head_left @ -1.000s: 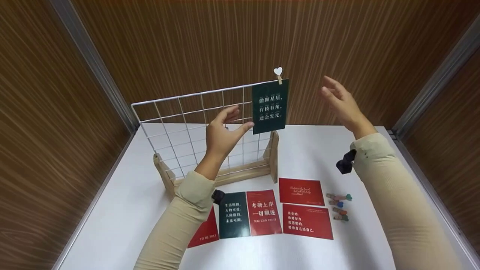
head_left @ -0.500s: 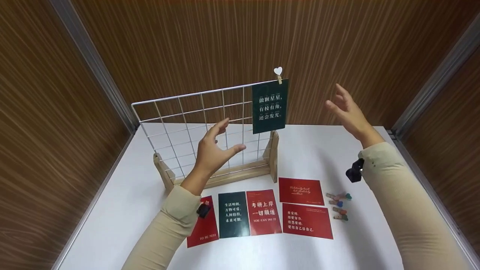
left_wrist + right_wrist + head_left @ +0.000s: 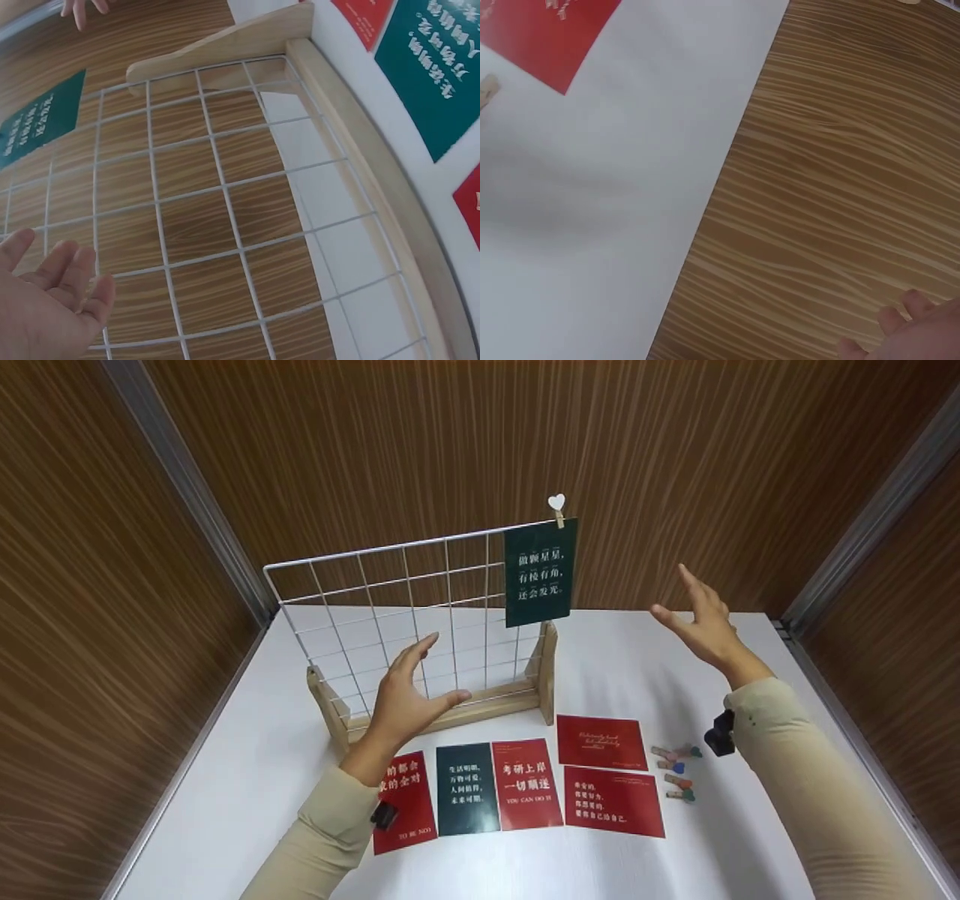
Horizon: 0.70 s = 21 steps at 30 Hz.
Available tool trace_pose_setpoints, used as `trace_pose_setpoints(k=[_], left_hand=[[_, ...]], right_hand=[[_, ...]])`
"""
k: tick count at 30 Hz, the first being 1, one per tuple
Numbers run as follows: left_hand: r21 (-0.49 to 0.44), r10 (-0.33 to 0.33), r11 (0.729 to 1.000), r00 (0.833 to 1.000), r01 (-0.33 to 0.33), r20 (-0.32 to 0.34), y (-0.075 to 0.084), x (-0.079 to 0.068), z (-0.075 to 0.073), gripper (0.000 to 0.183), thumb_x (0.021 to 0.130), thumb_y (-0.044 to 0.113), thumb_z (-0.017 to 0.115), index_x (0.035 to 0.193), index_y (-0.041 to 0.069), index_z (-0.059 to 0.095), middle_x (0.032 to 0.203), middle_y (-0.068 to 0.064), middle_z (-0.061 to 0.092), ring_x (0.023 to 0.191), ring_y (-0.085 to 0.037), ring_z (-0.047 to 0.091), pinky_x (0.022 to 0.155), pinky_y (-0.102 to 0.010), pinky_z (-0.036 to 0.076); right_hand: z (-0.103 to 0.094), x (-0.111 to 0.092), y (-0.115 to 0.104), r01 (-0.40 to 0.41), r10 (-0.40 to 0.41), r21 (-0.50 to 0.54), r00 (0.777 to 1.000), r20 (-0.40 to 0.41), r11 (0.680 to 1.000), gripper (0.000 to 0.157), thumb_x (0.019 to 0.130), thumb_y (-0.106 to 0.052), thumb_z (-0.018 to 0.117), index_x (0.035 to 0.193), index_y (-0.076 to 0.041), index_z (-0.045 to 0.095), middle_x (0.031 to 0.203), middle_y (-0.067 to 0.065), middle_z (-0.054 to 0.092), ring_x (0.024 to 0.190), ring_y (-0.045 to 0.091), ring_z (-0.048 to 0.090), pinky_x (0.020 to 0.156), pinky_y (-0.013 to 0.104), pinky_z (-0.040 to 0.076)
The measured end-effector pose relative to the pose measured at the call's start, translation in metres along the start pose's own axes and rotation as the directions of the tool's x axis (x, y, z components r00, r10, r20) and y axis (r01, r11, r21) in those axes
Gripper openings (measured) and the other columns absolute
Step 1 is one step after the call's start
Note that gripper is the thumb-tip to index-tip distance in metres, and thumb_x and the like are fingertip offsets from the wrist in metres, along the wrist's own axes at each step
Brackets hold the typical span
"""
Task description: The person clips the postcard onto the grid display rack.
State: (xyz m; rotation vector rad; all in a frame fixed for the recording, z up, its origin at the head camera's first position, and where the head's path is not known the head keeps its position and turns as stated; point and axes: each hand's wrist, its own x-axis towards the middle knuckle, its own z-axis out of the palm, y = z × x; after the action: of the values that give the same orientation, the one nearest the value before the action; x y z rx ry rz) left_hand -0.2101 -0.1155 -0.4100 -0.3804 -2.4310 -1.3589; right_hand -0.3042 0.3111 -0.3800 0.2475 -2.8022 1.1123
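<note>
A dark green card [image 3: 541,574] with white lettering hangs at the right end of a white wire grid [image 3: 405,607]. A wooden clothespin with a white heart [image 3: 556,502] holds it to the top wire. My left hand [image 3: 409,697] is in front of the grid's lower part, thumb and fingers spread and holding nothing. In the left wrist view its fingers [image 3: 56,274] overlap the wires. To the right of the grid my right hand [image 3: 705,622] is raised over the table, fingers extended and nothing in it.
On the white table [image 3: 480,870] lie another green card [image 3: 468,790], a red card [image 3: 527,784] and several more red ones. Several clothespins [image 3: 679,772] lie to their right. A wooden base [image 3: 480,706] carries the grid. Brown wood-grain panels [image 3: 480,435] surround the table.
My left hand has moved down and left, away from the hanging green card. My right hand has lowered and shifted right, its fingers spreading. The hanging card has stayed in place.
</note>
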Motion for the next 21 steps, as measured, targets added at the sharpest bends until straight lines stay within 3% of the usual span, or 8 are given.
trace_pose_setpoints(k=[4,13,21], left_hand=[[0.006,-0.037,0.999,0.999,0.036,0.006,-0.006,-0.01,-0.001,0.089,0.068,0.037,0.086,0.143,0.018,0.043,0.144,-0.006,0.042,0.129,-0.027,0.041,0.1,-0.057,0.033],[0.016,-0.08,0.997,0.996,0.08,0.026,-0.024,-0.031,-0.005,0.092,0.067,0.04,0.086,0.145,0.021,0.041,0.144,-0.007,0.042,0.129,-0.028,0.041,0.097,-0.059,0.035],[0.024,-0.112,0.993,0.994,0.111,0.017,-0.046,-0.049,-0.009,0.092,0.067,0.036,0.086,0.145,0.018,0.041,0.143,-0.008,0.043,0.127,-0.029,0.042,0.095,-0.055,0.041]], right_hand=[[0.006,-0.006,0.008,-0.035,0.035,-0.061,0.999,0.001,0.997,0.09,0.09,-0.057,0.053,0.154,-0.024,-0.001,0.153,0.029,-0.002,0.135,0.054,-0.005,0.089,0.08,-0.004],[0.022,-0.022,0.027,-0.074,0.075,-0.168,0.997,-0.001,0.983,0.101,0.084,-0.062,0.058,0.153,-0.022,-0.003,0.152,0.03,-0.003,0.134,0.056,-0.002,0.089,0.077,0.004],[0.038,-0.044,0.051,-0.125,0.139,-0.208,0.989,0.053,0.97,0.107,0.081,-0.064,0.06,0.153,-0.017,-0.003,0.151,0.033,-0.002,0.132,0.059,0.002,0.09,0.077,0.009]])
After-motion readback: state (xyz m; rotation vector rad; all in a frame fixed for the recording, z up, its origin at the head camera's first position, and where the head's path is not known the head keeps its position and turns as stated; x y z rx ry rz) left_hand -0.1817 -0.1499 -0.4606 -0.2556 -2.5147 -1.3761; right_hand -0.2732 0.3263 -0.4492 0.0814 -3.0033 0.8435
